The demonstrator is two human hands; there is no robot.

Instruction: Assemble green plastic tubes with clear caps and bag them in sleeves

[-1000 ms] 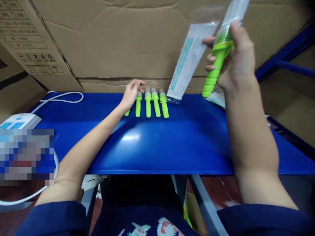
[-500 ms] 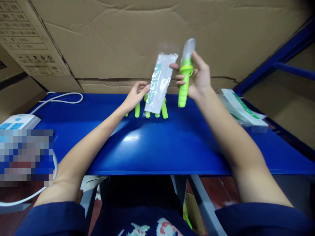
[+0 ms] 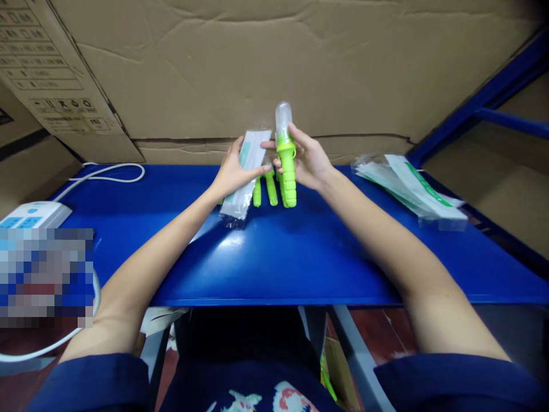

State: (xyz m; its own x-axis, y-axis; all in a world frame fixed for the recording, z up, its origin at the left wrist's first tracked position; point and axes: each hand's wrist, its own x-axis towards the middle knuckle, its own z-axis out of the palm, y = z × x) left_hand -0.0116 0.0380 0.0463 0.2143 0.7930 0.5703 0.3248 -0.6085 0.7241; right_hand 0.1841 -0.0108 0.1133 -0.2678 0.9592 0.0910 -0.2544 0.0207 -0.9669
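My left hand (image 3: 233,170) is closed around a clear plastic packet (image 3: 249,163) that has a white face and a green strip. The packet stands tilted, its lower end toward me. In my right hand (image 3: 313,162) is a bright green light stick (image 3: 286,166) with a clear domed top, held upright. One right fingertip reaches to the packet's right edge; whether it presses on it I cannot tell. Behind my hands lie several more green handles (image 3: 271,187) on the blue table, partly hidden by the packet and my fingers.
More flat packets (image 3: 424,189) with green print lie on the right of the blue table (image 3: 291,263). At left are a white power strip (image 3: 38,214) and a white cable (image 3: 111,171). Cardboard (image 3: 257,68) walls the back; a blue metal frame (image 3: 484,114) stands at right.
My right hand has brought the light stick left and down, close to the row of handles. The packet has moved left and lower, and my left hand now grips it more fully.
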